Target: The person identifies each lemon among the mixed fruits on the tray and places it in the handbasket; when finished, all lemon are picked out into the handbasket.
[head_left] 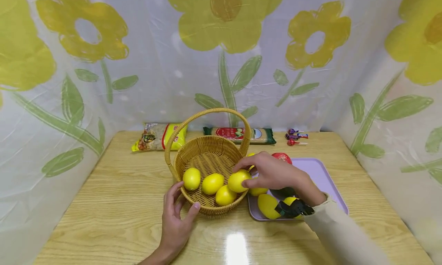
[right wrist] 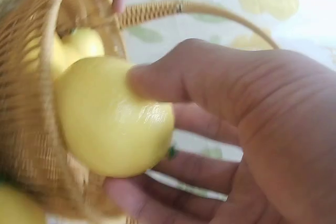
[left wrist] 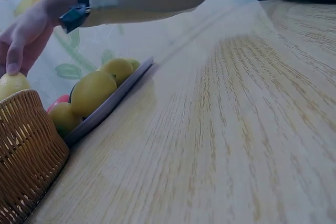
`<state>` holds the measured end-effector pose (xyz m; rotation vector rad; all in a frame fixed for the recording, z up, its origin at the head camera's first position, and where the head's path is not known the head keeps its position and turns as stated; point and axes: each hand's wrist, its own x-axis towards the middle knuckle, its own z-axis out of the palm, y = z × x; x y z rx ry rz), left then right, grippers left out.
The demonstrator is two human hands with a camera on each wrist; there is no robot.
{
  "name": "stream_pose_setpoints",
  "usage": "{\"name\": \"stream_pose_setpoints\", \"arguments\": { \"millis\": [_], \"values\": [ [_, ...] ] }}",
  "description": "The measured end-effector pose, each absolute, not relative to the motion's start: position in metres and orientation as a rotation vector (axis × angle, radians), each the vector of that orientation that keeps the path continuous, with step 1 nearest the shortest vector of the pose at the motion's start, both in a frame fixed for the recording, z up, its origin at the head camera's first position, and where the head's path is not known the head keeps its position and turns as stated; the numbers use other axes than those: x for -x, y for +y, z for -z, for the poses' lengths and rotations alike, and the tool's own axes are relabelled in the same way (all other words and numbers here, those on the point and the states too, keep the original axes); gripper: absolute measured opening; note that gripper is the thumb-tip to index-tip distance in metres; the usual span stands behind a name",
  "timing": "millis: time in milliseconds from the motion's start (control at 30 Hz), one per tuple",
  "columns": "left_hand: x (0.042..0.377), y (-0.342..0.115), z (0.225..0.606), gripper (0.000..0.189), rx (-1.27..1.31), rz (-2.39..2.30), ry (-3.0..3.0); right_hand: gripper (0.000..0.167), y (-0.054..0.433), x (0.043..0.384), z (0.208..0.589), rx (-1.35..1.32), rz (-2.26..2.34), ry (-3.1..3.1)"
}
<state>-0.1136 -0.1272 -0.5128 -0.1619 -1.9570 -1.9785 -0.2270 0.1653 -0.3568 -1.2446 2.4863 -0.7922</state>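
My right hand pinches a yellow lemon between thumb and fingers, over the right side of the wicker basket. The right wrist view shows this lemon large, at the basket's rim. Inside the basket lie three more lemons: one at the left, one in the middle and one near the front. With thumb and fingers spread apart, my left hand holds the basket's front left side. The left wrist view catches the basket's wall but not the left hand.
Right of the basket, a light purple tray bears several yellow fruits, a red item and something dark, partly hidden by the right arm. A yellow-ended food bag, a green-ended packet and wrapped lollipops lie at the back.
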Motion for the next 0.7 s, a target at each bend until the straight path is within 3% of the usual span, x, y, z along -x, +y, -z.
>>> {"name": "stream_pose_setpoints", "arguments": {
  "millis": [433,700],
  "values": [
    [0.114,-0.125,0.511,0.075,0.167,1.974,-1.956,0.031,0.138,0.226,0.348,1.233,0.702,2.45],
    [0.113,-0.126,0.511,0.074,0.159,1.95,-1.967,0.031,0.125,0.227,0.369,1.217,0.745,2.354]
  ]
}}
